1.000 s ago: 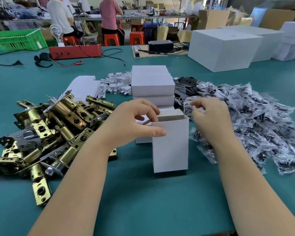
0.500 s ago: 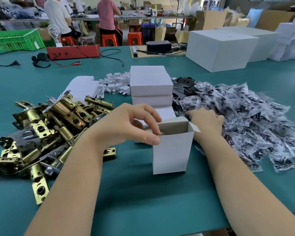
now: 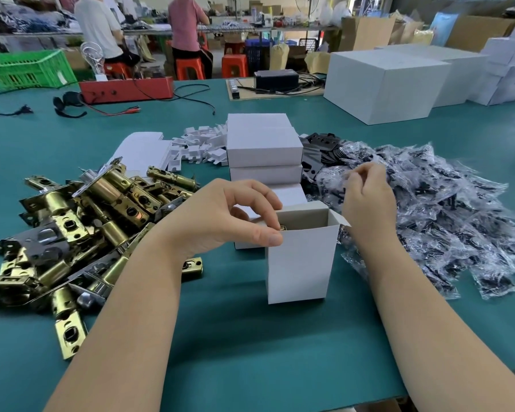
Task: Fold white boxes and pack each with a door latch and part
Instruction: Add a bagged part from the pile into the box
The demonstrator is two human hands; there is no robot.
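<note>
An open white box (image 3: 301, 263) is stood upright on the green desk (image 3: 250, 352), its top flaps raised, and a glint of brass just inside its left rim suggests that a latch (image 3: 283, 228) has already been put in. The box is steadied at its upper left corner by the left hand (image 3: 229, 218), whose thumb is pressed on the front wall while the curled fingers are hooked over the rim. The right hand (image 3: 369, 200) is held above the near edge of the heap of bagged parts (image 3: 446, 215), just right of the box; its fingertips are drawn together as if pinched on a clear bag, though whether a bag is actually held cannot be told. The step in hand is judged to be the fetching of the part, the second item for this box. Next, one bag would have to be separated from the slippery heap, carried over the right flap and dropped in beside the latch, after which the flaps would be tucked shut. Care would be called for so that the flap is not crushed. The pile of brass latches (image 3: 81, 233) lies to the left, and closed boxes (image 3: 263, 147) are stacked behind, with flat blanks (image 3: 143, 150) beyond.
</note>
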